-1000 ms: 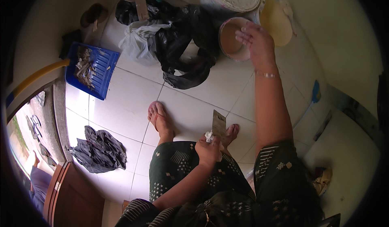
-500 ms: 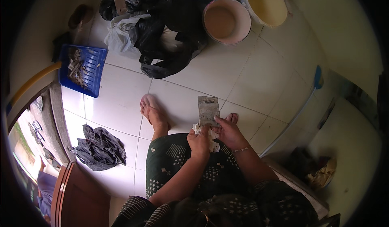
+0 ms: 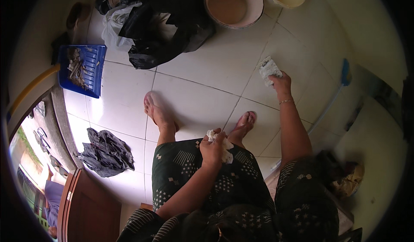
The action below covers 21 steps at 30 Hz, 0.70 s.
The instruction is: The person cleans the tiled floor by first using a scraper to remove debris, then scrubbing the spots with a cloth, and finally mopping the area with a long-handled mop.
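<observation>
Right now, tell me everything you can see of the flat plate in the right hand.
The flat plate looks thin and roughly rectangular, its visible face mottled pale grey to white, with darker marks toward the far edge. It looks smeared; its material is unclear. The right hand grips the near end, covering part of it. The plate slants away from the body and leftward, over the tiled floor, farther out than the right foot. Only the hand visibly touches it.

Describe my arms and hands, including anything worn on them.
The left hand and right hand are ungloved. The right wears a thin, light bracelet. Dark sleeves printed with pale stripes leave the forearms bare.
</observation>
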Motion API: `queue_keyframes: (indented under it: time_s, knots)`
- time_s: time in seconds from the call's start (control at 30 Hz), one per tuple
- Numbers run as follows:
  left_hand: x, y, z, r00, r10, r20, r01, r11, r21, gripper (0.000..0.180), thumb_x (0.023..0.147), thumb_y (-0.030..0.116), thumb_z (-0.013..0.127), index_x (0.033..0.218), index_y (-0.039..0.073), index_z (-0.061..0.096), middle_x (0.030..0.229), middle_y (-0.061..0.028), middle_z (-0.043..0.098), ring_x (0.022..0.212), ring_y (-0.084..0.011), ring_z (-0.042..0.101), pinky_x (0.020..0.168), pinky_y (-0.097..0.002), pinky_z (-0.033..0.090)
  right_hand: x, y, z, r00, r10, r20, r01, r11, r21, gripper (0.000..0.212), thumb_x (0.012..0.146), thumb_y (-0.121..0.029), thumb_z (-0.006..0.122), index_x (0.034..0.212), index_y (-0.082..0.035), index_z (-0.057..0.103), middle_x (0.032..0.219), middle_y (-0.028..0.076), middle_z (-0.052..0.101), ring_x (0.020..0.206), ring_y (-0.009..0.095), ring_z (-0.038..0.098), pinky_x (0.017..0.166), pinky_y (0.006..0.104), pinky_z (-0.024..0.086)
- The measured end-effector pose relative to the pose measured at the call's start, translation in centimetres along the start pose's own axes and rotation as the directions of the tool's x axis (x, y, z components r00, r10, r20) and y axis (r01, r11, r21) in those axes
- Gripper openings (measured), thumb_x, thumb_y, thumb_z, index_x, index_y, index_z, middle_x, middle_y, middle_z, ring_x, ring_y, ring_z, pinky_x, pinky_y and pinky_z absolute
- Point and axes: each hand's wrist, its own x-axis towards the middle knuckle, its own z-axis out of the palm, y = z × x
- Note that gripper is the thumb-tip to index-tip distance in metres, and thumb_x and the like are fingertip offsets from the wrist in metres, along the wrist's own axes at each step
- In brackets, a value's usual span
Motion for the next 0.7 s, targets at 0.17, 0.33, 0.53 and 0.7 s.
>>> queue_keyframes:
  time_s: [0.17,0.33,0.53,0.7]
  knots:
    - [0.4,-0.9,0.0,1.0,0.008,-0.017,-0.008,0.999,0.032,0.021,0.077,0.012,0.059,0.091,-0.003,0.059,0.078,-0.0061,0.057,0.067,-0.0138,0.055,0.06,-0.0254,0.047,4.4,-3.2,1.1,0.999,-0.025,-0.044,0.028,0.998,0.057,0.028,0.075,-0.006,0.055,0.102,0.005,0.054,0.091,0.014,0.061,0.066,0.022,0.063,0.046,0.0268,0.049]
    - [0.1,-0.8,0.1,0.999,0.027,0.027,-0.028,0.998,0.05,0.022,0.078,0.014,0.059,0.092,-0.003,0.059,0.078,-0.0063,0.058,0.067,-0.0129,0.056,0.061,-0.0247,0.047,8.0,-6.7,1.9,0.999,-0.036,-0.036,0.035,0.999,-0.026,0.026,0.078,-0.008,0.053,0.103,0.001,0.056,0.092,0.014,0.061,0.071,0.023,0.064,0.049,0.0293,0.051]
    - [-0.3,-0.4,0.4,0.999,0.022,0.03,-0.026,0.992,0.123,0.024,0.079,0.016,0.059,0.094,-0.002,0.059,0.079,-0.0059,0.059,0.068,-0.0125,0.056,0.062,-0.0251,0.047,12.9,-4.2,5.3,0.912,-0.374,-0.166,0.297,0.885,-0.36,0.026,0.077,-0.014,0.057,0.099,0.001,0.059,0.096,0.015,0.063,0.083,0.028,0.063,0.064,0.0353,0.051]
    - [-0.3,-0.3,0.0,1.0,0.015,0.008,-0.015,0.997,0.075,0.025,0.079,0.015,0.06,0.096,-0.003,0.058,0.08,-0.0065,0.059,0.069,-0.0123,0.056,0.063,-0.0247,0.047,9.9,-7.2,7.4,0.939,-0.343,-0.022,0.338,0.934,-0.111,0.033,0.074,-0.02,0.064,0.098,0.002,0.059,0.098,0.02,0.061,0.092,0.035,0.058,0.078,0.0395,0.046]
